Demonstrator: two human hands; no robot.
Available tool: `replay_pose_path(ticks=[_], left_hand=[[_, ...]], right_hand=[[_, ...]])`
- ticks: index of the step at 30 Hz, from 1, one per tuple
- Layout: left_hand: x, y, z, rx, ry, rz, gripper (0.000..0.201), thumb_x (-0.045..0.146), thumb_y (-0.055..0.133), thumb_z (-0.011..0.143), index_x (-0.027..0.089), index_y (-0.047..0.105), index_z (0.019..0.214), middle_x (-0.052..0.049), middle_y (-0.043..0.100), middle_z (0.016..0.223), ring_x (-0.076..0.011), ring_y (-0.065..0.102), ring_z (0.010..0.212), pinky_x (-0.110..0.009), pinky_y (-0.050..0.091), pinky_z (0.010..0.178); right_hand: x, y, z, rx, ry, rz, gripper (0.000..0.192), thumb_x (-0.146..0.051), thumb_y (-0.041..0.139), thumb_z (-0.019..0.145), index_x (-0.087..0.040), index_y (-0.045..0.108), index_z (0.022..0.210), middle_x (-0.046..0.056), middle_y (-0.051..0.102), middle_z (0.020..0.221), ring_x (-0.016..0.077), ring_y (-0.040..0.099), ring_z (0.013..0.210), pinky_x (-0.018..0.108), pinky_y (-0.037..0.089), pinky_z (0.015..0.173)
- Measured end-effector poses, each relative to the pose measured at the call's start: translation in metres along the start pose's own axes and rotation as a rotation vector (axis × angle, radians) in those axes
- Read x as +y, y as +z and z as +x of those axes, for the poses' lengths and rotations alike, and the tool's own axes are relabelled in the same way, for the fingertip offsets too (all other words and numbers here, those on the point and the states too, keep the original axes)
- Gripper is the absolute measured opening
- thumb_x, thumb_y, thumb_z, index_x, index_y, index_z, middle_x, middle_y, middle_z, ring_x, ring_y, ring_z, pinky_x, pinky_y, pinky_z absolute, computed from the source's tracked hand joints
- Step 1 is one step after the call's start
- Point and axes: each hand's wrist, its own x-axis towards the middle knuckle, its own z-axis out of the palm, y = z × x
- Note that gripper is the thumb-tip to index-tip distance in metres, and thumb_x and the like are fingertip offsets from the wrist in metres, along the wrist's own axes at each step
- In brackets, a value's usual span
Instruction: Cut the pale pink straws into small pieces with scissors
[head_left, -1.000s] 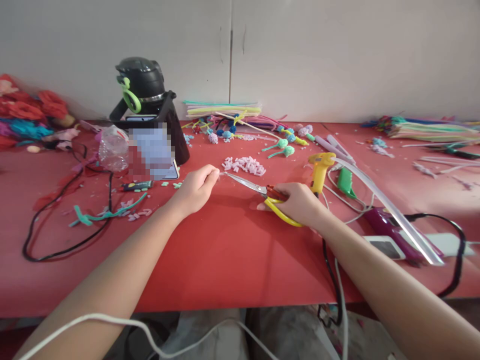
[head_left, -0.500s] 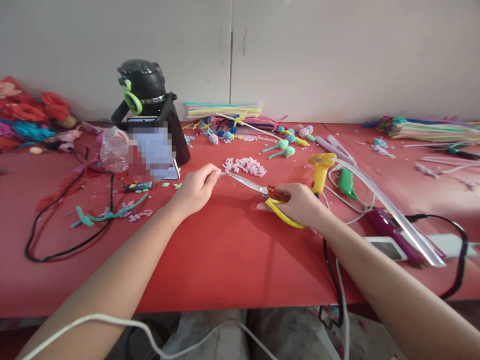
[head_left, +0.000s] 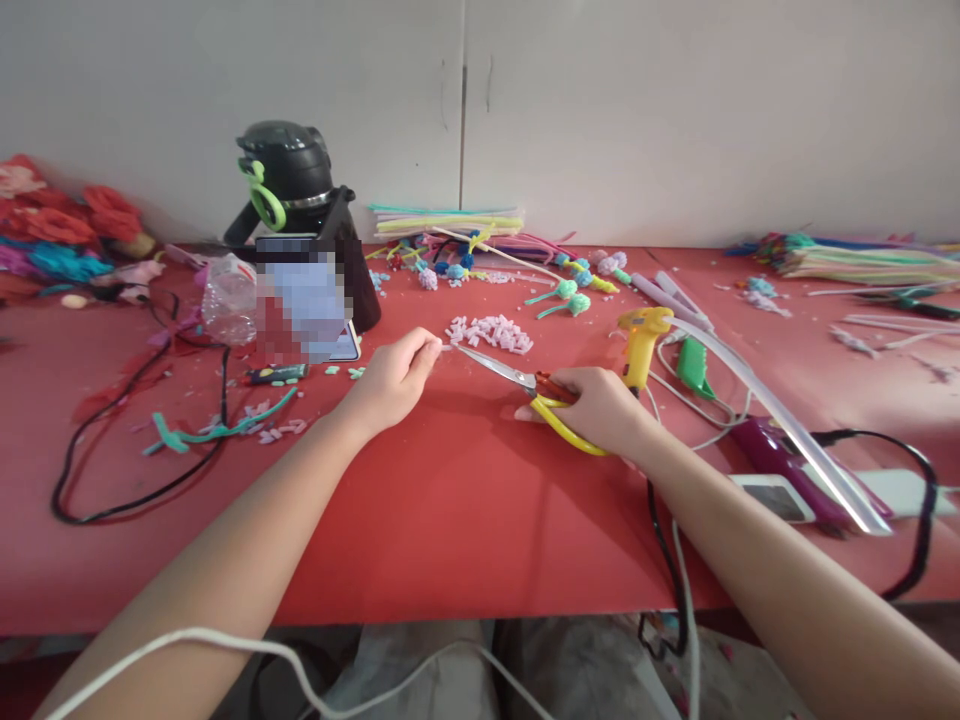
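Observation:
My left hand (head_left: 401,375) is closed in a pinch on a pale pink pipe cleaner (head_left: 447,347), of which only a short end shows past the fingertips. My right hand (head_left: 592,405) grips scissors (head_left: 499,370) with yellow and red handles. Their blade tips point left and lie at the pipe cleaner's end. Just behind the tips is a pile of short pale pink pipe cleaner pieces (head_left: 491,333) on the red table (head_left: 450,520).
Right of my right hand stands a yellow glue gun (head_left: 640,345) with a long clear glue stick (head_left: 787,430). A phone (head_left: 345,340) leans on a black bottle (head_left: 352,270) at left. Pipe cleaner bundles (head_left: 450,220) lie along the wall. Cables (head_left: 75,515) cross both sides.

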Motion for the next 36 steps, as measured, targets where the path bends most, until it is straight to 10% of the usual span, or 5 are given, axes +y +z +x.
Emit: replay_pose_path(ticks=[36], left_hand=[[-0.0016, 0.0002, -0.0002, -0.031, -0.016, -0.019, 0.038, 0.05, 0.033, 0.101, 0.022, 0.04, 0.077, 0.003, 0.044, 0.062, -0.0129, 0.043, 0.056, -0.029, 0.032, 0.058]], right_hand=[[-0.0012, 0.0005, -0.0015, 0.009, -0.053, 0.019, 0.063, -0.074, 0.07, 0.062, -0.022, 0.034, 0.059, -0.005, 0.033, 0.056, 0.0115, 0.031, 0.056, 0.027, 0.026, 0.05]])
